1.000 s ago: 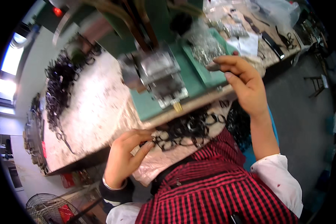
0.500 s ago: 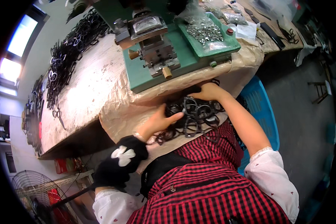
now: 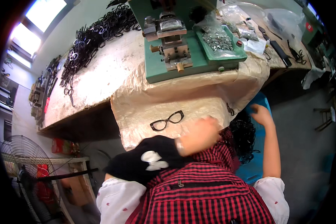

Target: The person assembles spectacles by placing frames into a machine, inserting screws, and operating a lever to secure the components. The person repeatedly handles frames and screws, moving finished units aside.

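A single black eyeglass frame (image 3: pixel 167 121) lies on the brown paper (image 3: pixel 138 108) that hangs over the table edge across my lap. My left hand (image 3: pixel 202 136), smeared by motion, is over the right part of the paper beside that frame; its fingers cannot be made out. My right hand (image 3: pixel 262 115) is at the rim of the blue plastic basket (image 3: pixel 264 100), fingers apart, with nothing visible in it. Just left of and below it, a heap of black eyeglass frames (image 3: pixel 244 136) sits in the basket. A small dark brown piece (image 3: pixel 230 109) rests near the paper's right edge.
A green machine (image 3: pixel 164 71) with metal fixtures stands ahead on the table. Its green tray (image 3: pixel 216 43) holds many small metal parts. Tangled black frames (image 3: pixel 87 46) cover the table's far left. A wire fan (image 3: pixel 28 160) stands at lower left, and a stool (image 3: pixel 324 119) at right.
The pile of black frames between my hands has left the paper, and one frame remains there. My right hand moved right to the basket; my left moved right and nearer my lap.
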The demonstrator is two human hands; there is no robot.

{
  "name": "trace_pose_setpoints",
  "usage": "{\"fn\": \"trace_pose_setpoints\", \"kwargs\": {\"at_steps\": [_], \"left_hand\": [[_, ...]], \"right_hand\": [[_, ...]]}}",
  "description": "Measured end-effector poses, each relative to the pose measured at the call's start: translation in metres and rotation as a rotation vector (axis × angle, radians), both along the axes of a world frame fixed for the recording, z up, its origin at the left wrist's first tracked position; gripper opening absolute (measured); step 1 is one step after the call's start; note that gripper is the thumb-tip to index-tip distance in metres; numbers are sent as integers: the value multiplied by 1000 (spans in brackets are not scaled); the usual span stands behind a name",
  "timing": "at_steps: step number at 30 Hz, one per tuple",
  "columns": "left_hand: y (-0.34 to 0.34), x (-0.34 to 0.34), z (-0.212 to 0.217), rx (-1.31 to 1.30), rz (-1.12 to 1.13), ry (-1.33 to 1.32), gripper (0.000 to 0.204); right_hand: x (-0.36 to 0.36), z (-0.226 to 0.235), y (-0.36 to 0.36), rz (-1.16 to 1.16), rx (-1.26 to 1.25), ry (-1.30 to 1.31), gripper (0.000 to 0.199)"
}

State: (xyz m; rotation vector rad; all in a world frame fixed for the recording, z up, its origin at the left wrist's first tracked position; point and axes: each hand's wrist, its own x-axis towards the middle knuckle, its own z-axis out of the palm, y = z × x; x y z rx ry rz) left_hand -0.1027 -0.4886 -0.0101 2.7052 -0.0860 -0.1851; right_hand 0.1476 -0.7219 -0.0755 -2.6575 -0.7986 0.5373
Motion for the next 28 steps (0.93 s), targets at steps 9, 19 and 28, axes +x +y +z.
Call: {"fn": "trace_pose_setpoints", "kwargs": {"at_steps": [9,19,28], "left_hand": [[122,-121,-38,250,504,-62,26],[81,-149,45,68,807,-105,13],[108,-118,28,33,915,-92,16]], "right_hand": [[-121,-13,214,531,526,-53,30],[-160,-74,230,921,42,-591,19],[-161,-42,255,805,244,-343,20]]}}
